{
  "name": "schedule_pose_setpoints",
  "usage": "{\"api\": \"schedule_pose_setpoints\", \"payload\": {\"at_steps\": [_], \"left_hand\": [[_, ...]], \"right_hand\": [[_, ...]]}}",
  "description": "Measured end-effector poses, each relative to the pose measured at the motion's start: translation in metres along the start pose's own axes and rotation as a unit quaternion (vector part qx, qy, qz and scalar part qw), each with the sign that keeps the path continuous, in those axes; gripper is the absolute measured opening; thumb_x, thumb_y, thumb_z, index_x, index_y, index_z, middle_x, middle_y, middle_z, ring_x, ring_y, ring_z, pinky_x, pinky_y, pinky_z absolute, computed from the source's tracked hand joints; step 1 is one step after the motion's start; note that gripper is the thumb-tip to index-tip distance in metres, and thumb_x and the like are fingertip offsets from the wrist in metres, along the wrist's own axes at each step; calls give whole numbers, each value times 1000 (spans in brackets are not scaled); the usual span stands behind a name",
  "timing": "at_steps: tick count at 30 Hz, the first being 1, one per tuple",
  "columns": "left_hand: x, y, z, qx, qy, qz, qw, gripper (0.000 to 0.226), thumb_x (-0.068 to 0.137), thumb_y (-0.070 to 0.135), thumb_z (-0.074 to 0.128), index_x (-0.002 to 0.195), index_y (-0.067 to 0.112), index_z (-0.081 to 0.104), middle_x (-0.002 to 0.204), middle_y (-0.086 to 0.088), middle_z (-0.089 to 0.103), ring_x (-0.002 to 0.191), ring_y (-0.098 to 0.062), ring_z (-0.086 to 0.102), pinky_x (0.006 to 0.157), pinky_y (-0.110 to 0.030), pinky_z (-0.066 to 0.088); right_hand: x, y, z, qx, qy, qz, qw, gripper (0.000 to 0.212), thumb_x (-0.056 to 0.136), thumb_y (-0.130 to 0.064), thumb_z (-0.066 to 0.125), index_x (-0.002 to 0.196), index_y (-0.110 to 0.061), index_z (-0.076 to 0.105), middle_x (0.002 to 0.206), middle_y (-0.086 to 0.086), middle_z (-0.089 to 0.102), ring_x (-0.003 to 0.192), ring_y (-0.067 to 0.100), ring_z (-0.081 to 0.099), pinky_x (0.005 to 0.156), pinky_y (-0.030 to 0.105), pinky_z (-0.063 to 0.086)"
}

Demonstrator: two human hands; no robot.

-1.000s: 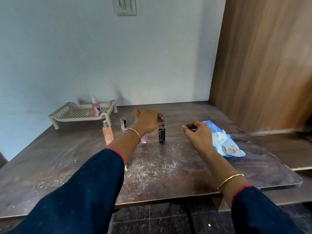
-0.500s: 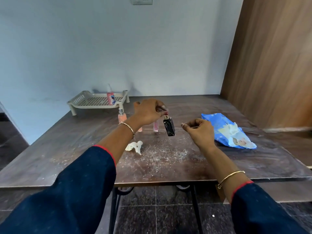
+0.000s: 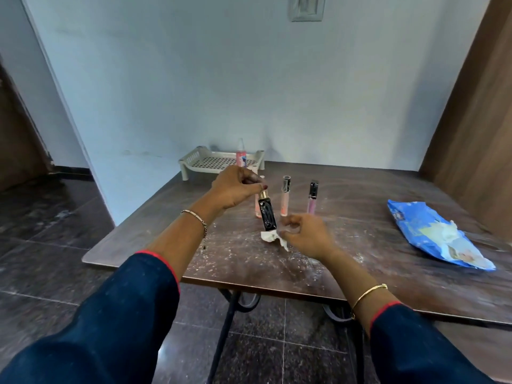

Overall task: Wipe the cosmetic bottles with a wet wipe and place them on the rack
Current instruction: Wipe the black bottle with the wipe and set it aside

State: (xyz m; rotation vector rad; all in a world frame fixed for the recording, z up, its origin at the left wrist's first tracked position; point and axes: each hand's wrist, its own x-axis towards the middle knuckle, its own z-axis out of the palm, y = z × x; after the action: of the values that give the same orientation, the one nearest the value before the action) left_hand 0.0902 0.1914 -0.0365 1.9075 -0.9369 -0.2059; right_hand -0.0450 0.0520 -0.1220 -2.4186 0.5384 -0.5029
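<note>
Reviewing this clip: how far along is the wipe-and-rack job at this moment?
Done: one pink bottle stands on the rack. In hand: the left hand holds the black bottle by its gold top, next to the crumpled wipe, with the right hand at the wipe; whether it grips it is unclear. Left: that bottle plus the peach bottle, pink tube and lilac tube on the table.

Both arms reach forward in dark blue sleeves (image 3: pixel 124 314), the wrists bare. The left hand (image 3: pixel 235 187) is the higher one, its back turned up, fingertips curled down and pinching the gold cap of a black bottle (image 3: pixel 267 216) that hangs tilted beneath it. The right hand (image 3: pixel 307 236) is lower and nearer, fingers curled, fingertips at the edge of a white wipe (image 3: pixel 270 236); whether they grip it cannot be told.
</note>
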Motion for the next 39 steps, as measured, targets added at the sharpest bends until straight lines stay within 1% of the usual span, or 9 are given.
{"api": "schedule_pose_setpoints", "payload": {"at_steps": [5, 9, 13, 17, 20, 24, 31, 36, 39], "left_hand": [[-6, -14, -7, -5, -24, -14, 1000, 22, 76, 27, 78, 93, 13, 75, 91, -2, 74, 94, -16, 67, 97, -39, 50], [-6, -23, 0, 20, -46, -11, 999, 18, 77, 27, 76, 91, 16, 75, 90, 0, 74, 90, -15, 68, 95, -37, 51], [-2, -23, 15, 23, -66, -7, 998, 22, 77, 25, 77, 94, 11, 75, 91, -2, 73, 85, -13, 65, 93, -36, 52], [4, -17, 34, 6, -89, -11, 996, 22, 77, 20, 77, 93, 5, 74, 90, -9, 74, 88, -24, 68, 92, -38, 53], [7, -12, 44, 16, -96, -16, 995, 19, 75, 23, 79, 87, 8, 75, 84, -6, 73, 77, -17, 63, 85, -35, 50], [10, -8, 51, 17, -101, -13, 995, 11, 75, 21, 79, 77, 13, 73, 88, -6, 74, 82, -16, 65, 87, -35, 52], [10, -8, 56, -2, -87, -17, 996, 10, 73, 11, 80, 78, 6, 72, 81, -9, 72, 70, -10, 63, 79, -28, 53], [12, -11, 58, 26, -81, -8, 996, 17, 67, 13, 85, 67, 15, 68, 79, -9, 73, 76, -19, 71, 79, -29, 56], [14, -13, 58, 29, -73, -8, 997, 22, 67, 14, 85, 62, 18, 64, 70, -3, 69, 69, -15, 68, 74, -26, 55]], "right_hand": [[3, -9, 17, -117, -9, -42, 992, 26, 85, -6, 63, 108, -17, 70, 110, 4, 70, 94, 18, 65, 90, 35, 53], [1, -7, 9, -21, 124, -9, 992, 25, 88, -1, 59, 103, -18, 68, 106, 2, 67, 79, 6, 57, 72, 19, 50], [-8, -8, -6, 78, 210, -33, 974, 26, 88, -1, 59, 88, -26, 67, 93, -4, 65, 83, 12, 59, 73, 33, 54], [-17, -10, -7, 48, 243, -56, 967, 21, 85, -6, 65, 90, -26, 70, 87, -10, 66, 76, 8, 60, 65, 30, 55], [-20, -9, -5, 17, 230, -92, 969, 21, 84, 1, 63, 93, -16, 73, 90, -3, 67, 81, 14, 61, 71, 28, 54], [-25, -6, -2, -65, 212, -158, 962, 21, 83, 6, 63, 97, -6, 73, 94, 6, 68, 84, 21, 60, 76, 35, 53], [-28, 2, -1, -193, 164, -237, 938, 24, 77, 5, 67, 99, -4, 69, 93, 11, 65, 67, 33, 61, 51, 44, 53], [-35, 3, -1, -236, 124, -241, 933, 26, 77, 2, 67, 102, -6, 68, 95, 9, 63, 65, 30, 61, 50, 42, 54], [-41, 0, -4, -245, 103, -244, 933, 21, 76, 3, 65, 96, -5, 67, 90, 9, 62, 61, 30, 58, 46, 40, 52]]}}
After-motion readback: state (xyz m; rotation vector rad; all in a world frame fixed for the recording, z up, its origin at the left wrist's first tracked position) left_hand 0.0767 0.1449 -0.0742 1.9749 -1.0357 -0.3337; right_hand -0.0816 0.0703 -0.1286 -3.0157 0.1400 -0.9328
